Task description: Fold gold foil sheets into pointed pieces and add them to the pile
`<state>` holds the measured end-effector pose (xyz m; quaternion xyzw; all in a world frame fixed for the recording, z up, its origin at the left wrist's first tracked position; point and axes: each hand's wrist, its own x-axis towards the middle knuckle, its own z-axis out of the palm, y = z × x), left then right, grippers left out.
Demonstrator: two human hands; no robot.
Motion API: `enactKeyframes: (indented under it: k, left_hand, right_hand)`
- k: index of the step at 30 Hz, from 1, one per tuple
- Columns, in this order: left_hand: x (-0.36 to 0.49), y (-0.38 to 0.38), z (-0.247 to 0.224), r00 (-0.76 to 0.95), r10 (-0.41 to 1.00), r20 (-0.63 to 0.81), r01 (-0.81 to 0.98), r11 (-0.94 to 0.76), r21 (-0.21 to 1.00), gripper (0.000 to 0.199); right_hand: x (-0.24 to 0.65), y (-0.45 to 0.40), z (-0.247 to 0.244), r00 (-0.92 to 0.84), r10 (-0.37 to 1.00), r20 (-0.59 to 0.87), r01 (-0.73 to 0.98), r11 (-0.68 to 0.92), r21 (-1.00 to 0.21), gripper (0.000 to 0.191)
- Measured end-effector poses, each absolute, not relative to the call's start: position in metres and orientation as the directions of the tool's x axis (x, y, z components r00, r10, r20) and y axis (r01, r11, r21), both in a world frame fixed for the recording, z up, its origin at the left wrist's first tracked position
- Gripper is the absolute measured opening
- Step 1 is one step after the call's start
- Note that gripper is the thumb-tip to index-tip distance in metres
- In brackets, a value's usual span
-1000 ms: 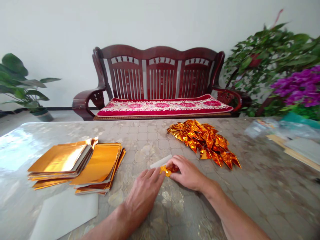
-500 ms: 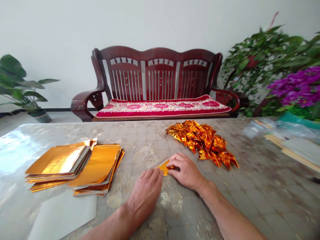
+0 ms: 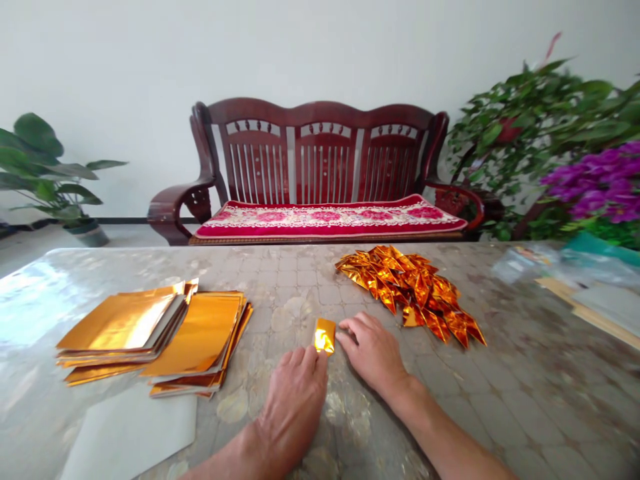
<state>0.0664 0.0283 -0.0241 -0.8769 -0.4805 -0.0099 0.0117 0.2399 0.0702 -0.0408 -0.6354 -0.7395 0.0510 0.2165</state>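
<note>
Dozens of pointed gold-foil triangles [image 3: 410, 293] lay heaped on the tabletop, with two stacks of flat gold-foil sheets [image 3: 195, 333] at left. A small gold-foil rectangle [image 3: 325, 336] lay between the left hand [image 3: 293, 410] and right hand [image 3: 373, 353], both palm-down, fingers loosely together, holding nothing, fingertips just beside it.

bright, even light; white glare on the table [image 3: 35, 300], hard shine on the gold foil [image 3: 325, 336], edges bowed outward.
</note>
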Motion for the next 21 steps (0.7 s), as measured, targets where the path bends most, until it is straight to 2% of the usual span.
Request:
enactKeyframes:
  k: [3, 7, 10, 12, 14, 17, 21]
  left_hand:
    - [0.064, 0.027, -0.020, 0.548, 0.836, -0.027, 0.836, -0.547, 0.026, 0.024]
    - [0.057, 0.036, -0.015, 0.595, 0.804, -0.001, 0.803, -0.594, 0.047, 0.012]
    - [0.050, 0.047, -0.018, 0.642, 0.758, 0.110, 0.756, -0.650, 0.069, 0.009]
    - [0.046, 0.055, -0.023, 0.654, 0.723, 0.224, 0.729, -0.681, 0.067, 0.016]
    - [0.043, 0.059, -0.028, 0.664, 0.703, 0.255, 0.714, -0.697, 0.064, 0.023]
    - [0.045, 0.059, -0.031, 0.675, 0.712, 0.194, 0.707, -0.699, 0.110, 0.026]
    - [0.055, 0.050, -0.031, 0.666, 0.735, 0.127, 0.722, -0.678, 0.137, 0.021]
  right_hand:
    - [0.234, 0.072, -0.040, -0.094, 0.966, 0.240, 0.921, 0.176, -0.349, 0.009]
    - [0.228, 0.073, -0.041, -0.107, 0.964, 0.242, 0.922, 0.188, -0.339, 0.008]
    - [0.225, 0.072, -0.042, -0.114, 0.961, 0.253, 0.919, 0.199, -0.340, 0.008]
    - [0.225, 0.072, -0.043, -0.107, 0.962, 0.252, 0.919, 0.193, -0.343, 0.009]
    - [0.226, 0.072, -0.043, -0.100, 0.963, 0.251, 0.922, 0.184, -0.340, 0.009]
    - [0.226, 0.071, -0.042, -0.090, 0.964, 0.249, 0.928, 0.172, -0.331, 0.009]
    - [0.223, 0.070, -0.040, -0.095, 0.971, 0.221, 0.927, 0.167, -0.336, 0.005]
